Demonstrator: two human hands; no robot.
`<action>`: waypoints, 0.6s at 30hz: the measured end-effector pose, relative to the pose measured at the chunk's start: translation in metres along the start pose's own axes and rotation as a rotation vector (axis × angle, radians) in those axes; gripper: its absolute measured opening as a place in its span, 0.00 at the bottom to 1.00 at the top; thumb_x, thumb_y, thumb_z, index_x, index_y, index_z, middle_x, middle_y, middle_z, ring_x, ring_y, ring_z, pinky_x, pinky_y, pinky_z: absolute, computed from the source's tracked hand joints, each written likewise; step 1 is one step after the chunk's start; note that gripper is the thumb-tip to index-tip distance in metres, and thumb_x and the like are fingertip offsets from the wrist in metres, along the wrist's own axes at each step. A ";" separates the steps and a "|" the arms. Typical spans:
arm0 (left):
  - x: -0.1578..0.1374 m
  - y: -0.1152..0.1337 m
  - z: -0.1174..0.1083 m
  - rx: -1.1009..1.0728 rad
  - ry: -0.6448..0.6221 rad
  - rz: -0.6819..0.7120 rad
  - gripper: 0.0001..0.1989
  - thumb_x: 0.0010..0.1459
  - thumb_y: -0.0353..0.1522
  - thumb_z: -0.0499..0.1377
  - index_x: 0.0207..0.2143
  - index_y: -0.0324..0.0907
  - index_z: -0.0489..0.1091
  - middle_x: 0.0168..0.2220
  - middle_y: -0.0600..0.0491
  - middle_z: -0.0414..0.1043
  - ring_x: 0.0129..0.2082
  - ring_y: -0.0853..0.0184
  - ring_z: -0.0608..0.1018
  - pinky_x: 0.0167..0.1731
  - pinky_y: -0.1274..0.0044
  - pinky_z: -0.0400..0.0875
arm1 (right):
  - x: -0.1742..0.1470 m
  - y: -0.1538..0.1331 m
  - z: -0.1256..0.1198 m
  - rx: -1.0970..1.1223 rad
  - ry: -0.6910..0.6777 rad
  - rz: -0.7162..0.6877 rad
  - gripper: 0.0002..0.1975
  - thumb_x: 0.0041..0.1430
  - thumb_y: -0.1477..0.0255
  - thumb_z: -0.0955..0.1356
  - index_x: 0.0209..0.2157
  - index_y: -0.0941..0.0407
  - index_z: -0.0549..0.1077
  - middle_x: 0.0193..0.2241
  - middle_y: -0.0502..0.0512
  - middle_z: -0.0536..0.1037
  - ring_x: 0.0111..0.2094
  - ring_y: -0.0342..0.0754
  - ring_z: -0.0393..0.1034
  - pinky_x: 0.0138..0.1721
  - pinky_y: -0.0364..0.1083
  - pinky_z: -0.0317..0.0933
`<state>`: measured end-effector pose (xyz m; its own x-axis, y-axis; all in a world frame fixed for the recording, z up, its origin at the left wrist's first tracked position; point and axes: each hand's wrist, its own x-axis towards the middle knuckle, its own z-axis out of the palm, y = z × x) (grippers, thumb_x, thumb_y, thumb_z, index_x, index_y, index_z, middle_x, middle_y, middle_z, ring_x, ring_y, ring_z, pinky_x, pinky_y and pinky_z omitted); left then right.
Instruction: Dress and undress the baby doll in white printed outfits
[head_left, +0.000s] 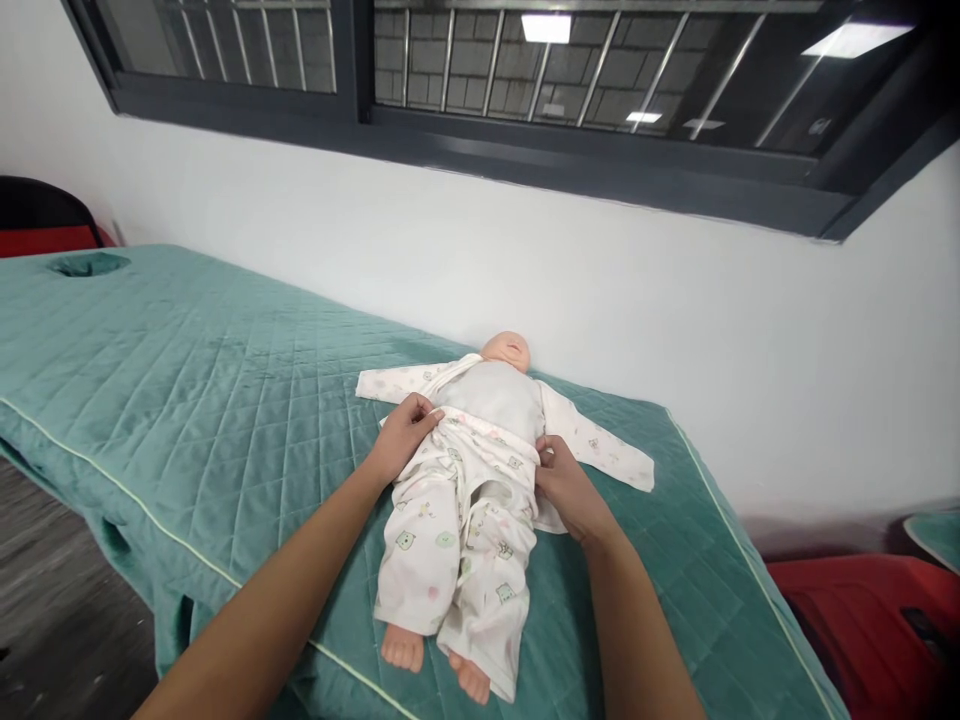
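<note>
A baby doll (pixel 507 350) lies on its back, head toward the wall and feet toward me. White printed baby pants (pixel 427 510) cover its legs, with the waistband up at the belly and both bare feet showing. A printed long-sleeved top (pixel 596 440) is on its arms and lies apart at the front, over a pale grey torso. My left hand (pixel 405 435) pinches the waistband at the doll's left-hand side in view. At the opposite side, my right hand (pixel 568 485) has its fingers closed on the waistband edge.
The doll rests on a green quilted massage bed (pixel 225 400) with a face hole (pixel 88 264) at its far left. A white wall and a barred window (pixel 525 75) stand behind. Red cases or chairs (pixel 862 620) are at right; a black-and-red chair (pixel 45 215) is at left.
</note>
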<state>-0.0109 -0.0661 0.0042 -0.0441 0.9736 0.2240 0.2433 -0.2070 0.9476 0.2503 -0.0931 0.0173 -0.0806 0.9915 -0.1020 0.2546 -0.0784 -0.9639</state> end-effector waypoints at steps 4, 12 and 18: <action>0.000 -0.002 0.000 0.090 0.000 0.005 0.12 0.59 0.43 0.55 0.32 0.44 0.64 0.25 0.59 0.66 0.28 0.68 0.69 0.31 0.77 0.62 | -0.001 -0.002 -0.001 0.078 -0.042 -0.001 0.17 0.42 0.71 0.65 0.36 0.51 0.56 0.27 0.44 0.69 0.23 0.42 0.62 0.23 0.41 0.53; 0.000 -0.003 0.002 0.527 0.030 -0.027 0.11 0.64 0.40 0.49 0.41 0.45 0.67 0.30 0.50 0.74 0.30 0.60 0.74 0.30 0.74 0.60 | 0.006 0.005 0.000 0.008 0.037 -0.018 0.17 0.38 0.74 0.63 0.34 0.50 0.57 0.23 0.41 0.68 0.20 0.42 0.60 0.21 0.41 0.52; 0.011 0.005 0.000 0.532 -0.118 0.009 0.08 0.56 0.32 0.54 0.35 0.42 0.73 0.35 0.45 0.78 0.35 0.58 0.76 0.33 0.73 0.63 | 0.011 0.009 -0.001 -0.186 0.191 -0.052 0.12 0.40 0.73 0.64 0.32 0.51 0.63 0.21 0.46 0.72 0.23 0.46 0.67 0.26 0.44 0.60</action>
<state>-0.0100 -0.0564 0.0113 0.0620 0.9825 0.1757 0.7009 -0.1682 0.6931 0.2527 -0.0828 0.0075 0.0806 0.9967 0.0113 0.4286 -0.0244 -0.9032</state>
